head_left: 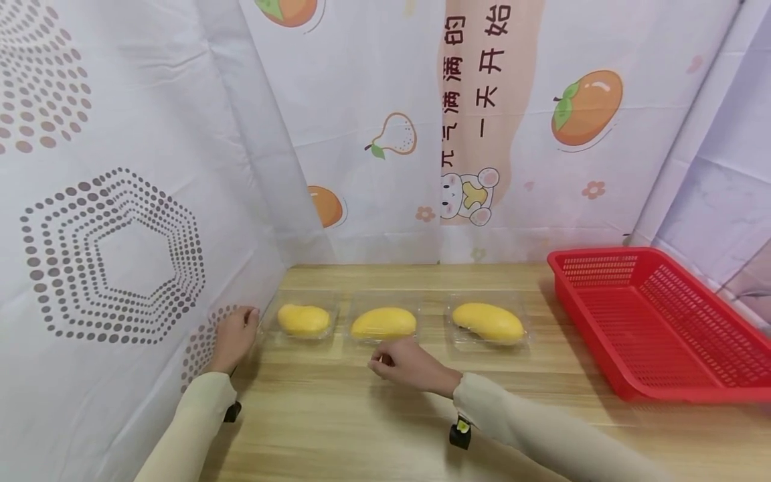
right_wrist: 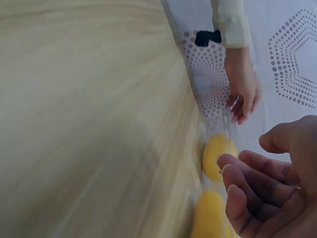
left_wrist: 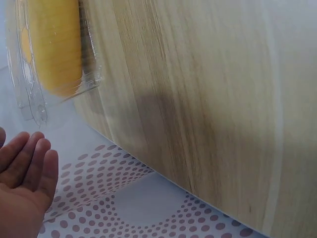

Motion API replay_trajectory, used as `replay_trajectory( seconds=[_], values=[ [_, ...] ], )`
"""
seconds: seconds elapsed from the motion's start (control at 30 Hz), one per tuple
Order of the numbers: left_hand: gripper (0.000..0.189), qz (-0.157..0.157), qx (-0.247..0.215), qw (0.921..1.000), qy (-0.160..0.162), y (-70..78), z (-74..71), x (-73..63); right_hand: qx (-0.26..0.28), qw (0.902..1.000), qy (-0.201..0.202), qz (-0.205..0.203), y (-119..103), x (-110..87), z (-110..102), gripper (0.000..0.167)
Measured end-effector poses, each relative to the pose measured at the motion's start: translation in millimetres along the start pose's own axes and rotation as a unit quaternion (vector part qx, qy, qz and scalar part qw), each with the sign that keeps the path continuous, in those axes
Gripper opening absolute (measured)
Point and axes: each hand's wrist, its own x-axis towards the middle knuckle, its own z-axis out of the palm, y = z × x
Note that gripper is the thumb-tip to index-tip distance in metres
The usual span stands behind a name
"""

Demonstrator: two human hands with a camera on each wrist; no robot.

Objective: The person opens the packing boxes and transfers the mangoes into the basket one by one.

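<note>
Three yellow mangoes lie in a row, each in its own clear plastic box: the left mango (head_left: pixel 304 320), the middle mango (head_left: pixel 383 323) and the right mango (head_left: pixel 489 322). At the table's left edge my left hand (head_left: pixel 233 338) holds nothing, its fingers loosely bent. In the left wrist view a small gap separates its fingertips (left_wrist: pixel 37 141) from the left plastic box (left_wrist: pixel 91 79). Just in front of the middle box hovers my right hand (head_left: pixel 412 365). Its fingers (right_wrist: pixel 252 186) curve loosely around nothing in the right wrist view.
A red slotted plastic basket (head_left: pixel 656 335) stands on the right of the wooden table (head_left: pixel 337 428). Printed white curtains (head_left: pixel 361 80) hang behind the table and along its left side. Each wrist carries a small black device, such as the right one (head_left: pixel 460 436).
</note>
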Motion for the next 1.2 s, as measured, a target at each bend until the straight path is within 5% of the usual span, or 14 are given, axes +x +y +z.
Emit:
replay_trajectory(
  seconds=[0.43, 0.83, 1.03, 1.2],
  values=[
    [0.032, -0.023, 0.000, 0.9992, -0.031, -14.1, 1.0, -1.0, 0.033, 0.9990, -0.001, 0.031, -6, 18.1, 24, 0.023],
    [0.036, -0.110, -0.067, 0.9897, -0.061, -25.8, 10.5, -4.8, 0.014, 0.9994, -0.003, 0.033, -19, 37.9, 29, 0.021],
    [0.043, -0.169, -0.135, 0.9746, -0.057, -24.1, 16.5, -9.6, 0.007, 0.9997, -0.012, 0.021, -30, 50.7, 31, 0.021],
    [0.042, -0.215, -0.234, 0.9470, -0.047, -23.1, 23.0, -12.4, 0.014, 0.9998, -0.017, 0.006, -38, 63.6, 32, 0.022]
  ],
)
